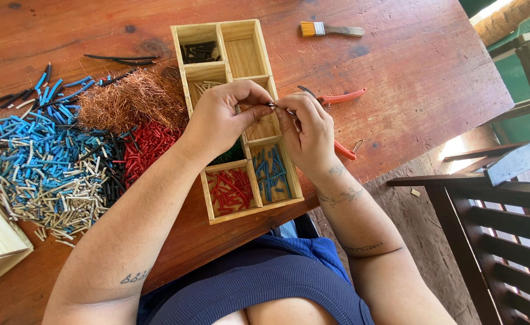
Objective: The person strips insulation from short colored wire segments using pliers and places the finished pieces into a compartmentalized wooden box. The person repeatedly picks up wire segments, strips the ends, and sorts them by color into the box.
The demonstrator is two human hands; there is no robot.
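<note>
Both hands (265, 117) pinching small wire piece (273, 105)

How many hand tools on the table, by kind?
Brush: 1
Red-handled pliers: 1
Total: 2
Both lie on the wooden table, beyond the right hand; the left hand touches neither.

Both arms are bare to above the elbow, with no sleeves, rings or watch in view. The left hand (220, 117) leads to a forearm with a small dark tattoo near the elbow, at about 7 o'clock. The right hand (307, 135) has fine-line tattoos at the wrist and forearm, toward 5 o'clock. A ribbed navy-blue sleeveless top (259, 292) covers the torso, at 6 o'clock.
</note>
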